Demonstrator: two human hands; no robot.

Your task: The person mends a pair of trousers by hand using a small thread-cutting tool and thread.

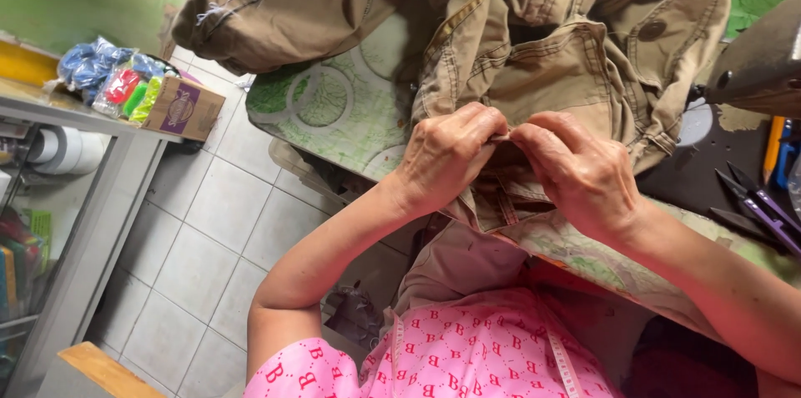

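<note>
pinching a seam of the khaki trousers [576, 56] between left hand [446, 156] and right hand [584, 173]. both clenched on cloth over the bench [334, 114]; calls for steady, close fingerwork.

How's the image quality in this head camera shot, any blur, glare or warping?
Head view: soft daylight, no harsh glare; the left hand and right hand pinching the khaki trousers are sharp, with light shadow beneath them. The wide lens tilts and bends the shelf at the left edge, and the pink shirt nearest the camera looks slightly soft.

Both hands, left [446, 156] and right [580, 173], pinch khaki trousers [576, 47] on a green-patterned table [342, 110].
</note>
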